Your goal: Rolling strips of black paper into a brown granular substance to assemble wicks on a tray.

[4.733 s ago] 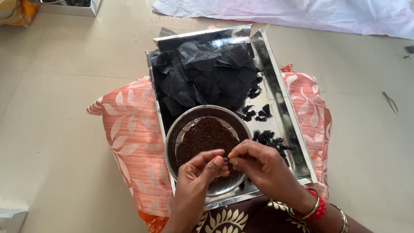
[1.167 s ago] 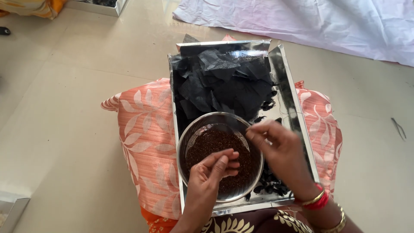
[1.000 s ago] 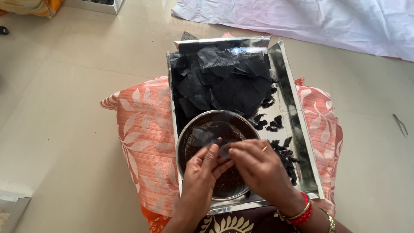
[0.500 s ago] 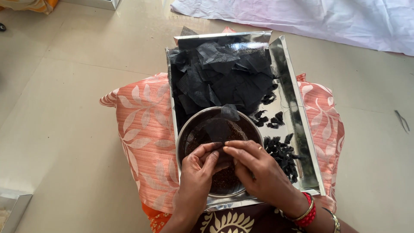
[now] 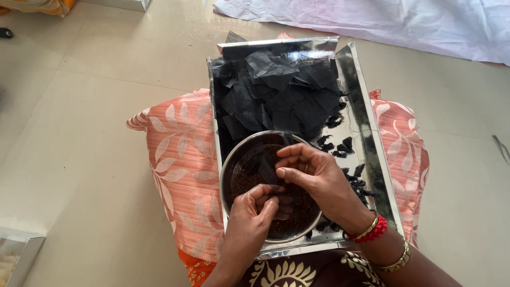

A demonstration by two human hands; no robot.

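hands are being kept right over the steel bowl (image 5: 272, 192) of dark grains, so spills are probably being caught. a black net square (image 5: 267, 169) is being pinched between left hand (image 5: 255, 208) and right hand (image 5: 314, 174) fingers, with the net pile (image 5: 279, 93) waiting just behind in the tray (image 5: 366, 127).

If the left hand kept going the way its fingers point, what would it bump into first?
Probably the black net piece pinched at its fingertips, then the right hand just beyond. The left hand points up and right over the bowl; depth is unclear.
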